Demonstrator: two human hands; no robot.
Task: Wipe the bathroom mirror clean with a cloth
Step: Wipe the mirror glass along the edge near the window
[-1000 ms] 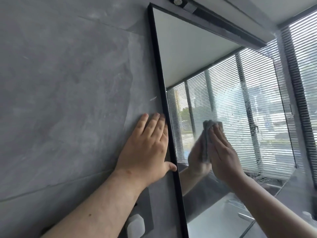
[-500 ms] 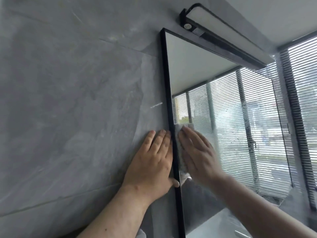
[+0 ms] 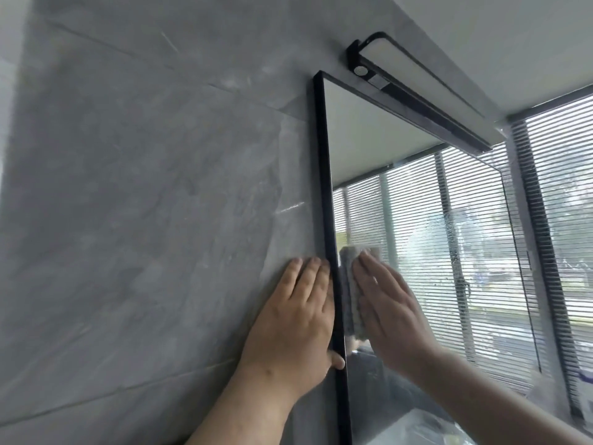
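The right hand (image 3: 390, 303) lies flat on the mirror (image 3: 369, 133), its fingers straight and close together, pressing a grey cloth (image 3: 351, 284) against the glass just inside the black frame (image 3: 324, 187). The cloth shows above the fingertips and along the hand's left side, close against the frame's inner edge. The left hand (image 3: 295, 319) rests open on the grey wall tile (image 3: 144, 203), fingers straight and pointing up, its thumb hooked over the frame's front; it holds nothing and seems only to brace. The mirror's long axis here runs up and down along that left edge. Most of the unwiped glass lies to the right of the cloth, where 1 cloudy, spotted smear (image 3: 449, 239) sits at about fingertip height, and above it toward the lamp (image 3: 417, 91). The next stroke probably goes rightward or upward, with the right hand, already on the glass, doing it.
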